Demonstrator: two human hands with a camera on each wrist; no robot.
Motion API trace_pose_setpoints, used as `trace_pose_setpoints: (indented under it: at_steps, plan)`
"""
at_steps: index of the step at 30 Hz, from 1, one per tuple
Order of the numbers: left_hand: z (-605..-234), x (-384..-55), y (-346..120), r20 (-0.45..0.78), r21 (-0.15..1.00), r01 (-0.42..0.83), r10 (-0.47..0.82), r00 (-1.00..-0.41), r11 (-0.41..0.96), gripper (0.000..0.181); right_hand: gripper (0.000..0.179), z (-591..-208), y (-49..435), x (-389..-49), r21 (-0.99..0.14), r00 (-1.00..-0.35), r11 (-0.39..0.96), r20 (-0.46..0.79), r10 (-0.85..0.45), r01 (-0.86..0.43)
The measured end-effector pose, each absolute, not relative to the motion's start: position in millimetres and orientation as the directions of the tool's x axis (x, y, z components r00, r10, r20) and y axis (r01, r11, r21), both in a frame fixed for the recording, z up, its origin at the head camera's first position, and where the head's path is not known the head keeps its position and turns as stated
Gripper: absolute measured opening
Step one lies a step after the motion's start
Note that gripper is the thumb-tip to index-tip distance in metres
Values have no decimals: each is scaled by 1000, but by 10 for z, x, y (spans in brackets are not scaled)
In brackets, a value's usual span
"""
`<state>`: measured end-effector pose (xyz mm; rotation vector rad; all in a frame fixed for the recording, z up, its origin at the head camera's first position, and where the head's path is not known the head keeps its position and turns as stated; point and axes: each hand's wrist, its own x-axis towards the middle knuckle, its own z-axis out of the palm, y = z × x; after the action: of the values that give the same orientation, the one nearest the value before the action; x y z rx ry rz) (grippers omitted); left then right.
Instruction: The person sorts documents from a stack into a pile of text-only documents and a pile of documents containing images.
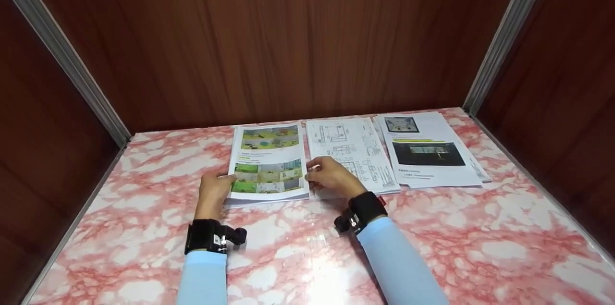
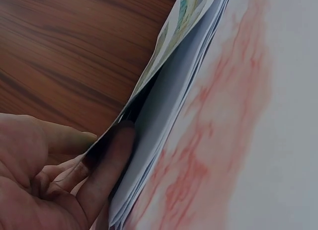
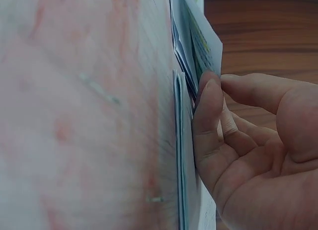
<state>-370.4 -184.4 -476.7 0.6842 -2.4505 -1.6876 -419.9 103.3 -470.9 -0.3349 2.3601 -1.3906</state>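
Note:
A stack of printed paper sheets with colour photos on top lies in front of me, left of two other stacks. My left hand pinches its top paper at the lower left edge. In the left wrist view, the thumb is above the raised top paper and a finger lies beneath it, with a gap over the lower sheets. My right hand pinches the right edge between thumb and finger. Up close, the lifted paper tilts away from the sheets below. Some fingers of each hand are hidden.
The middle stack with line drawings lies right beside the photo stack, partly under my right forearm and hand. Farther right is another stack with dark pictures, its sheets slightly fanned. Wooden panels enclose the pink marbled table at the back and sides.

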Motion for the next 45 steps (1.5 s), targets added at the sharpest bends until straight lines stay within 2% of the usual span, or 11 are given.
trace_pose_setpoints:
  at_steps: [11,22,29,33,38,45]
  plan:
    - [-4751,-3668,-1853,-205,919,-316,-398,-894,236,39,41,-4728,1030,-4211,-884,-899,467,-177,-400,-34]
    - [-4674,-3616,-1894,-191,883,-356,-459,-868,306,36,40,-4706,1038,-4201,-901,-893,432,-175,-414,-23]
    - [-4625,-3570,-1904,-267,912,-370,-428,-864,179,39,39,-4722,1043,-4209,-898,-891,438,-175,-419,-29]
    - [-4585,-3541,-1904,-287,909,-385,-428,-857,163,40,38,-4726,1043,-4208,-896,-896,444,-176,-407,-26]
    - [-4523,-3498,-1897,-290,900,-392,-412,-864,190,44,37,-4721,1037,-4202,-897,-895,441,-181,-409,-20]
    - [-4485,-3482,-1884,-242,855,-404,-437,-866,326,41,36,-4717,1036,-4202,-897,-898,441,-173,-405,-26]
